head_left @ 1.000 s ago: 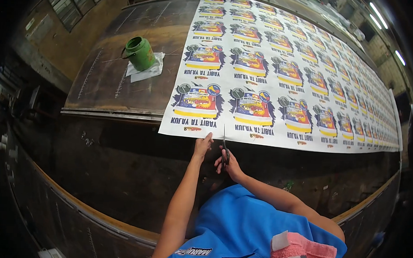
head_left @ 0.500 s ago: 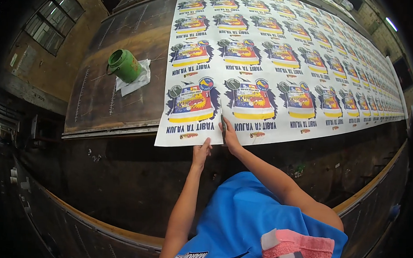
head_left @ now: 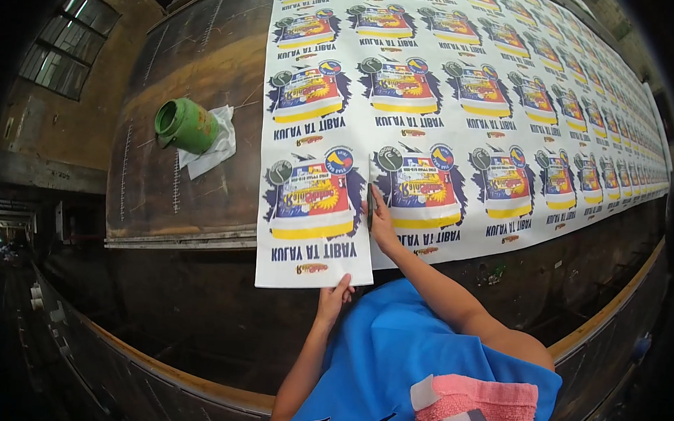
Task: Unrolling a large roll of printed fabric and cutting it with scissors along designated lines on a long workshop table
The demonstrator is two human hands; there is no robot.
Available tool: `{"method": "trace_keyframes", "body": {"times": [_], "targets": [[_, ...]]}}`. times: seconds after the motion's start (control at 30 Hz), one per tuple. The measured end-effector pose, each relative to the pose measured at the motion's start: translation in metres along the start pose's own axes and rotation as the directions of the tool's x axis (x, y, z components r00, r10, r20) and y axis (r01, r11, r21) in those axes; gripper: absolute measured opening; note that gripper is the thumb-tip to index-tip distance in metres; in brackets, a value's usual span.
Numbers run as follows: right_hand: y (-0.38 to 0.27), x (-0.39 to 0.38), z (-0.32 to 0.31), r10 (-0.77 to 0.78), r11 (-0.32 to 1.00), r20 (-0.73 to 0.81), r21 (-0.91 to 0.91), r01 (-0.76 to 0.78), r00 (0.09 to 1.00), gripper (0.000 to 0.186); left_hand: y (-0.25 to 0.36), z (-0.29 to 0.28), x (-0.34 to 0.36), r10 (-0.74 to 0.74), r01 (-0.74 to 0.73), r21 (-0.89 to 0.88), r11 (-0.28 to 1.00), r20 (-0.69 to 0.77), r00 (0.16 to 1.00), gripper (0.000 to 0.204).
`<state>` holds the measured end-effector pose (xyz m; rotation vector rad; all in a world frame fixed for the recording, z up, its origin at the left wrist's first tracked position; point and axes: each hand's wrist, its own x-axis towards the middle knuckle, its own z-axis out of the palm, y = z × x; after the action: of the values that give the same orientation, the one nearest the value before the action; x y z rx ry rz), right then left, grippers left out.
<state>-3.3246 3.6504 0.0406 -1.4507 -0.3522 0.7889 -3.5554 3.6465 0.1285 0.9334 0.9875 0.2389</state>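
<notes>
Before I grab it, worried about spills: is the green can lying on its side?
Yes, the green can lies tipped over on a white cloth.

One printed sheet (head_left: 459, 103) fills twelve to three o'clock, one green can (head_left: 182, 125) on one white rag (head_left: 213, 143) sits at ten, and two hands work at six.

A: Print workshop?
B: Yes. Long worn wooden table (head_left: 181, 205), a printed sheet (head_left: 459, 111) of repeated labels along it, green can (head_left: 182, 125) left of sheet, grimy window (head_left: 64, 41) beyond.
</notes>
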Motion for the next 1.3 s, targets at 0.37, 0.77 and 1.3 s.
{"method": "trace_keyframes", "body": {"times": [0.37, 0.77, 1.3], "targets": [[-0.084, 0.180, -0.006, 0.087, 0.994, 0.105, 0.058, -0.093, 0.991, 0.062, 0.021, -0.012, -0.009, -0.171, 0.171, 0.018, 0.985, -0.017, 0.985, 0.020], [-0.117, 0.448, 0.016, 0.030, 0.987, 0.023, -0.158, -0.026, 0.999, 0.059, 0.036, 0.001, -0.019, -0.352, 0.309, -0.220, 0.925, -0.195, 0.915, 0.023], [-0.179, 0.647, 0.038, -0.138, 0.929, -0.032, -0.350, 0.118, 0.990, 0.057, 0.055, 0.025, -0.022, -0.544, 0.376, -0.457, 0.806, -0.322, 0.775, 0.020]]}}
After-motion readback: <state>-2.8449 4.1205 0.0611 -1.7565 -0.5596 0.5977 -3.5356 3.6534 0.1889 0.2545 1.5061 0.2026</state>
